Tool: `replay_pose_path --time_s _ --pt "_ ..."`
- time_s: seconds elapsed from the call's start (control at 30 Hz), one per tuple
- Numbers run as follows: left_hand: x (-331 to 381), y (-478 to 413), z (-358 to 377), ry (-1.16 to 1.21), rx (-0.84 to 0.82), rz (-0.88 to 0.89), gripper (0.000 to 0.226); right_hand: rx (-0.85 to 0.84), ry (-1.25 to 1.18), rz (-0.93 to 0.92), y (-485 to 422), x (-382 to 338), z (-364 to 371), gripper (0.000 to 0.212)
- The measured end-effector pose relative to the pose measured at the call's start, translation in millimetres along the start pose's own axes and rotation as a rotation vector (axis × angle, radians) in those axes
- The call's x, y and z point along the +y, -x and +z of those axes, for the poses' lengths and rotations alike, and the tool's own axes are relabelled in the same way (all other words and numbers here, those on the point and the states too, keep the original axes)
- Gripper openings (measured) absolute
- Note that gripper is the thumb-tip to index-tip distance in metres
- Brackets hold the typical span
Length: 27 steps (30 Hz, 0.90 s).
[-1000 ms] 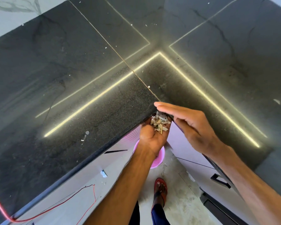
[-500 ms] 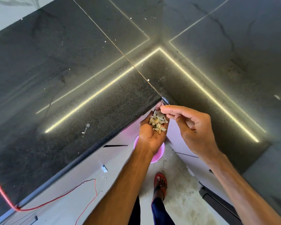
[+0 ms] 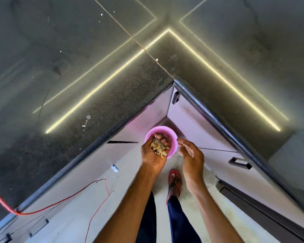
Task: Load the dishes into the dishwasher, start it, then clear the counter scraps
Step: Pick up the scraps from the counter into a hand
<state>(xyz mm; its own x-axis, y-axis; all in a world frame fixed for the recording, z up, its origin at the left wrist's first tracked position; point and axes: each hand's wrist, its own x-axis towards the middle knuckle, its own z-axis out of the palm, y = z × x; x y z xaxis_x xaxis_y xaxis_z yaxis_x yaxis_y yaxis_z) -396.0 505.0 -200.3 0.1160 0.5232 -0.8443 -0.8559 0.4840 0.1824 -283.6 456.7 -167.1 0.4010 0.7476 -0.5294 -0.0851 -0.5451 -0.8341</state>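
My left hand (image 3: 154, 155) is cupped palm-up, holding a small heap of pale food scraps (image 3: 158, 147). It hovers over a pink plastic bin (image 3: 173, 137) that stands on the floor in the inner corner of the cabinets. My right hand (image 3: 191, 155) is beside the left one, just right of the bin's rim, fingers loosely apart and nothing in it. The dark speckled L-shaped counter (image 3: 112, 106) lies above and behind both hands. A few white specks (image 3: 85, 121) remain on its left run.
Pale cabinet fronts with dark handles (image 3: 239, 163) line both sides below the counter edge. A red cable (image 3: 60, 201) trails over the left counter edge and across the cabinets. My foot in a red sandal (image 3: 175, 181) stands on the light floor.
Both hands have dropped from the counter's inner corner edge down toward the floor. The left hand with the scraps is now over the pink bin; the right hand came off the counter.
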Motion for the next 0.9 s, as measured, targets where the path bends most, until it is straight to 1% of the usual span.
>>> replay_pose_path --time_s 0.03,0.1,0.17,0.23,0.3,0.37,0.43,0.53,0.6,0.67,0.73,0.77,0.8,0.83,0.87,0.9 --pt "-3 -6 -5 -0.044 0.049 0.016 0.025 -0.006 -0.068 0.07 -8 11 4 0.027" --pt "-8 -19 -12 -0.148 0.158 0.046 0.039 -0.022 -0.209 0.179 -23 30 12 0.02" --pt "-13 -33 -13 -0.24 0.197 0.04 0.047 -0.059 -0.27 0.281 -38 48 21 0.023" --pt "-15 -52 -17 -0.316 0.254 0.036 0.05 -0.104 -0.316 0.395 -54 68 30 0.026" --pt "-20 -78 -31 -0.405 0.278 0.041 0.045 -0.104 -0.368 0.47 -69 88 40 0.026" --pt "-30 -107 -52 -0.558 0.256 0.104 0.029 -0.072 -0.421 0.539 -85 108 54 0.026" --pt "-39 -133 -70 -0.64 0.271 0.162 0.026 -0.043 -0.456 0.59 -101 127 67 0.026" --pt "-46 -172 -88 -0.633 0.347 0.153 0.024 0.013 -0.456 0.631 -125 158 83 0.018" --pt "-48 -193 -97 -0.633 0.352 0.126 0.024 0.063 -0.466 0.675 -136 175 89 0.008" --pt "-50 -208 -106 -0.635 0.371 0.075 0.024 0.106 -0.478 0.713 -146 191 93 0.012" --pt "-50 -217 -112 -0.626 0.429 -0.01 0.025 0.119 -0.472 0.752 -157 201 93 0.009" --pt "-50 -218 -112 -0.621 0.459 -0.04 0.029 0.124 -0.478 0.76 -159 200 93 0.006" --pt "-48 -221 -113 -0.612 0.484 -0.058 0.042 0.127 -0.498 0.754 -161 201 92 0.007" --pt "-46 -217 -110 -0.609 0.524 -0.078 0.055 0.118 -0.5 0.755 -160 197 92 0.009" --pt "-43 -215 -110 -0.6 0.531 -0.079 0.063 0.111 -0.516 0.745 -160 196 91 0.014" --pt "-41 -208 -104 -0.608 0.532 -0.083 0.066 0.109 -0.538 0.745 -158 191 89 0.02"
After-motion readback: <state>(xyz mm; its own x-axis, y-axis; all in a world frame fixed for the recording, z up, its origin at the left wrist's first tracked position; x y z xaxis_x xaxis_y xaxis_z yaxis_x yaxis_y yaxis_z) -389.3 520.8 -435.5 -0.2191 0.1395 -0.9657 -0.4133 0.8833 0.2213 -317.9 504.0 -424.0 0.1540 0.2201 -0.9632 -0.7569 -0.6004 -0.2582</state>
